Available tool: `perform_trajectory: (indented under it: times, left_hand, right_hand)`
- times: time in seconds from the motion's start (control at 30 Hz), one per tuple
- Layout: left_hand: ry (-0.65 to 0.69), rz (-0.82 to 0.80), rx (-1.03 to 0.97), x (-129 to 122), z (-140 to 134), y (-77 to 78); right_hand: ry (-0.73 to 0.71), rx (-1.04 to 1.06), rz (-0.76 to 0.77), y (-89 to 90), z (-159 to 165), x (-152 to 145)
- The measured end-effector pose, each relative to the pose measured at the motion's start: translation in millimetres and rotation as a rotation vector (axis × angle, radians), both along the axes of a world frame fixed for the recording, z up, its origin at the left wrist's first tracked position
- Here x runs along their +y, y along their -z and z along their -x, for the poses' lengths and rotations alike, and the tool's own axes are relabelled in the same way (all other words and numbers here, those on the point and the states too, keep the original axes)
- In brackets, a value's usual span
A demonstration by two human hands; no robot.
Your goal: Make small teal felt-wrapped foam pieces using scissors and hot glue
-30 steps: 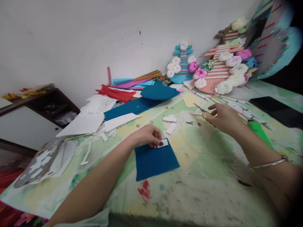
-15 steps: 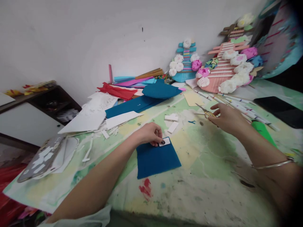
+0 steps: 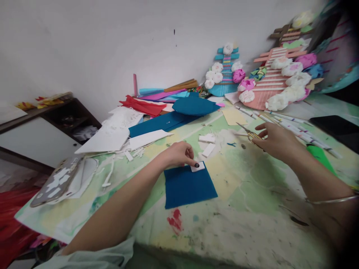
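Observation:
A blue paper sheet point(image 3: 191, 188) lies flat on the table before me. A small white rectangular piece point(image 3: 198, 168) rests at its upper right corner. My left hand point(image 3: 181, 154) is closed at that piece, the thumb on its upper edge; the other fingers curl behind and are partly hidden. My right hand point(image 3: 276, 141), off to the right, has its thumb and fingers around the gold handles of small scissors point(image 3: 250, 134), whose blades point left. Two loose white strips point(image 3: 208, 150) lie between the hands, near a tiny blue scrap point(image 3: 231, 144).
Behind are blue paper pieces point(image 3: 159, 125), white sheets point(image 3: 106, 136) and red crepe paper point(image 3: 143, 106). Markers point(image 3: 303, 134), a black phone point(image 3: 336, 129) and a green tube point(image 3: 321, 158) lie right. A phone case point(image 3: 57, 181) lies left. Flower-decorated paper instruments point(image 3: 224, 76) lean against the wall.
The view has shifted slightly, moving everything a little to the right. My left thumb now sits nearer the upper edge of the white piece. My right hand and the scissors look unmoved on the table.

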State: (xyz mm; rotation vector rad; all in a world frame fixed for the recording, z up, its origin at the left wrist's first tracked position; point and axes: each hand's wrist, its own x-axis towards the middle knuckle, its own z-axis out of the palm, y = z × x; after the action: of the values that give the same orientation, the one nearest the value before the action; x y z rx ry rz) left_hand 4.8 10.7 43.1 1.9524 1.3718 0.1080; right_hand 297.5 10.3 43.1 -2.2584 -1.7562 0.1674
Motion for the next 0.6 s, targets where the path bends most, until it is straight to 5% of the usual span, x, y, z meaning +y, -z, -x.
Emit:
perform_trajectory:
  times: [0.13,0.37,0.6]
  left_hand:
    - [-0.005,0.034,-0.012,1.8,3.5,-4.8]
    - [0.188,0.002,0.054,-2.8,-0.7,-5.3]
    - [0.190,0.030,0.011,-2.4,-1.1,-3.1]
  right_hand:
    - [0.005,0.002,0.006,-0.4,0.2,0.4]
    - [0.004,-0.043,0.024,-2.8,2.7,-1.0]
    - [0.049,-0.197,0.027,5.6,-2.0,-1.1]
